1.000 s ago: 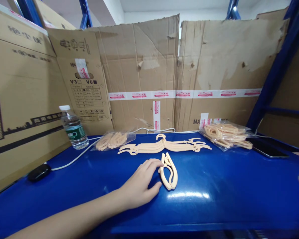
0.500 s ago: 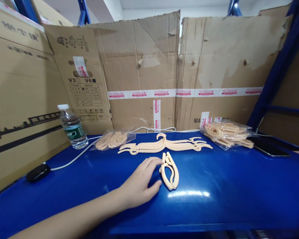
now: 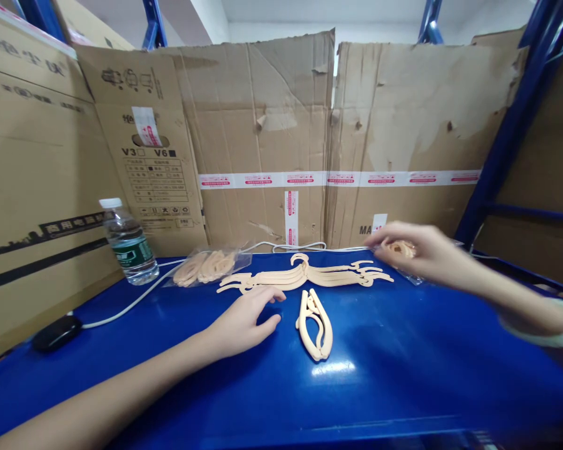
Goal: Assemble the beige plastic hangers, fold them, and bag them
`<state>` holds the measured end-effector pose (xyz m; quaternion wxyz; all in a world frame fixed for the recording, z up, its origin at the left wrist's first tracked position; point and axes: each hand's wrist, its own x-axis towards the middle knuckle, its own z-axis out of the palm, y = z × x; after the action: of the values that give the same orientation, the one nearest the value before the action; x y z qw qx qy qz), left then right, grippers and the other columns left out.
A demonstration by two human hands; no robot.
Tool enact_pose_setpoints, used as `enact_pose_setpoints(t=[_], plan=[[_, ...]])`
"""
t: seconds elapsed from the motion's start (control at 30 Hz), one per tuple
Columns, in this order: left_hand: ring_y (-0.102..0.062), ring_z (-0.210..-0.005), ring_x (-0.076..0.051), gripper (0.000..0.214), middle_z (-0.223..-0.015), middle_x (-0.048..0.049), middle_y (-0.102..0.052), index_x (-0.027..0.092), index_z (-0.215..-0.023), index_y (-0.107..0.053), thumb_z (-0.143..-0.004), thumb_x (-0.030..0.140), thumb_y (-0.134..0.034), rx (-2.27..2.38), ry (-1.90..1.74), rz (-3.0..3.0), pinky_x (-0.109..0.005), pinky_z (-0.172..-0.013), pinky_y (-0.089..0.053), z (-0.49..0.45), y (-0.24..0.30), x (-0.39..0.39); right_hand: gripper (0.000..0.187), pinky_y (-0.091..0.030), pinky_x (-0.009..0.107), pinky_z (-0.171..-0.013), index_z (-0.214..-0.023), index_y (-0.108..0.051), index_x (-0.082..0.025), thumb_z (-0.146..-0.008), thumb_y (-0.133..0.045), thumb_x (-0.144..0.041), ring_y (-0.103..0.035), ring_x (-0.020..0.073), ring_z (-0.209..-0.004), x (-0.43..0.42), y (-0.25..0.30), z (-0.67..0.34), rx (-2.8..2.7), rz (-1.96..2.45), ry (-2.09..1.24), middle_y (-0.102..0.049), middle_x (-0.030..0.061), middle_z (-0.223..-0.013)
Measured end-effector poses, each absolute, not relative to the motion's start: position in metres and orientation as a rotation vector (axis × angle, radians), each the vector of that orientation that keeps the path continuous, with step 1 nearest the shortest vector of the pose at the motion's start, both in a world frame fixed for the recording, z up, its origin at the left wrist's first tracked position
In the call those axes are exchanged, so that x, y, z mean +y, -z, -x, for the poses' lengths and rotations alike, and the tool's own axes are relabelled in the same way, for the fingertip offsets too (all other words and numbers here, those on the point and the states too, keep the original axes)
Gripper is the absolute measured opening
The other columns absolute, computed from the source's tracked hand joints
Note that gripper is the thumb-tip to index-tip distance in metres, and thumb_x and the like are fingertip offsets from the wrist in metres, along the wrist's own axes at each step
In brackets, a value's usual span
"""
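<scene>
Your landmark is the folded hanger (image 3: 315, 328), lying by itself on the blue table (image 3: 380, 387), its two arms tucked together in a pointed loop. Your left hand (image 3: 244, 322) is just left of the folded hanger and apart from it, its fingers loosely curved with nothing between them. Just beyond the folded hanger lie the spread hangers (image 3: 281, 279), stacked together with their arms out to both sides and a hook on the far side; the fingers of your left hand come close to their near edge. Your right hand (image 3: 417, 253) is beyond the folded hanger and well to its right, over the right bag (image 3: 400, 249) of hangers; it is blurred and covers much of that bag, so you cannot tell whether it grips. Beyond and left of the folded hanger lies the left bag (image 3: 206, 267), with more hangers in clear plastic. Farther left of the folded hanger stands a water bottle (image 3: 135, 250).
</scene>
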<state>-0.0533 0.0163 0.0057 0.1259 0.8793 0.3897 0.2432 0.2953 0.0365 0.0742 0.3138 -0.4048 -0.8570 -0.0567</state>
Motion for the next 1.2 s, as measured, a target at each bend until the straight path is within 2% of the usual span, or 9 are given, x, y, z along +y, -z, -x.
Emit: enact_pose_setpoints(t=[0.1, 0.3, 0.4, 0.63, 0.8, 0.93, 1.1, 1.2], plan=[[-0.058, -0.103, -0.023, 0.025, -0.111, -0.0063, -0.064, 0.020, -0.106, -0.057, -0.082, 0.017, -0.051, 1.137, -0.708, -2.551, -0.039, -0.092, -0.046, 0.054, -0.005, 0.020, 0.019, -0.051, 0.041, -0.083, -0.098, -0.067, -0.018, -0.089, -0.055, -0.028, -0.062, 0.0244, -0.092, 0.057, -0.032, -0.292, -2.409, 1.047, 0.120, -0.068, 0.0088, -0.095], [-0.060, -0.096, -0.021, 0.023, -0.102, -0.0047, -0.065, 0.020, -0.102, -0.058, -0.082, 0.016, -0.050, 1.141, -0.771, -2.517, -0.037, -0.086, -0.048, 0.054, 0.004, 0.016, 0.018, -0.048, 0.042, -0.087, -0.100, -0.066, -0.020, -0.088, -0.053, -0.022, -0.057, 0.0261, -0.100, 0.081, 0.021, -0.287, -2.404, 1.047, 0.135, -0.061, 0.0116, -0.105], [-0.061, -0.096, -0.021, 0.022, -0.102, -0.0043, -0.065, 0.020, -0.102, -0.058, -0.083, 0.017, -0.049, 1.124, -0.802, -2.524, -0.036, -0.086, -0.048, 0.054, 0.006, 0.012, 0.016, -0.047, 0.042, -0.085, -0.100, -0.064, -0.020, -0.089, -0.052, -0.022, -0.056, 0.0257, -0.098, 0.078, 0.023, -0.286, -2.369, 1.062, 0.122, -0.060, 0.0110, -0.101], [-0.060, -0.095, -0.019, 0.023, -0.101, -0.0035, -0.065, 0.021, -0.101, -0.058, -0.082, 0.013, -0.050, 1.077, -0.837, -2.494, -0.034, -0.086, -0.048, 0.053, 0.008, 0.008, 0.007, -0.046, 0.036, -0.075, -0.085, -0.058, -0.019, -0.088, -0.052, -0.021, -0.056, 0.0225, -0.083, 0.080, 0.022, -0.289, -2.359, 1.137, -0.042, -0.061, 0.0067, -0.086], [-0.059, -0.099, -0.019, 0.025, -0.107, -0.0038, -0.063, 0.022, -0.103, -0.058, -0.082, 0.012, -0.049, 1.053, -0.890, -2.482, -0.034, -0.087, -0.047, 0.052, 0.007, 0.006, 0.009, -0.046, 0.034, -0.074, -0.083, -0.058, -0.019, -0.086, -0.051, -0.022, -0.057, 0.0217, -0.082, 0.077, 0.020, -0.292, -2.369, 1.130, -0.039, -0.061, 0.0074, -0.086], [-0.056, -0.109, -0.022, 0.029, -0.116, -0.0059, -0.060, 0.022, -0.107, -0.057, -0.081, 0.014, -0.051, 1.055, -0.942, -2.427, -0.035, -0.088, -0.048, 0.050, 0.004, 0.006, 0.008, -0.044, 0.030, -0.064, -0.081, -0.055, -0.019, -0.084, -0.051, -0.024, -0.058, 0.0193, -0.071, 0.069, 0.012, -0.292, -2.332, 1.161, -0.051, -0.062, 0.0052, -0.079], [-0.056, -0.112, -0.025, 0.031, -0.119, -0.0097, -0.060, 0.020, -0.109, -0.058, -0.078, 0.021, -0.057, 1.113, -0.964, -2.080, -0.041, -0.095, -0.048, 0.048, 0.005, 0.009, 0.016, -0.043, 0.028, -0.058, -0.084, -0.053, -0.020, -0.088, -0.049, -0.035, -0.056, 0.0173, -0.063, 0.066, 0.003, -0.301, -2.198, 1.158, -0.104, -0.062, 0.0026, -0.073], [-0.057, -0.114, -0.028, 0.038, -0.120, -0.0136, -0.060, 0.017, -0.108, -0.058, -0.071, 0.024, -0.066, 1.122, -0.967, -1.714, -0.044, -0.099, -0.046, 0.047, 0.005, 0.012, 0.023, -0.046, 0.029, -0.058, -0.085, -0.053, -0.019, -0.088, -0.052, -0.042, -0.057, 0.0173, -0.063, 0.066, -0.001, -0.307, -2.103, 1.121, -0.149, -0.063, 0.0042, -0.075]])
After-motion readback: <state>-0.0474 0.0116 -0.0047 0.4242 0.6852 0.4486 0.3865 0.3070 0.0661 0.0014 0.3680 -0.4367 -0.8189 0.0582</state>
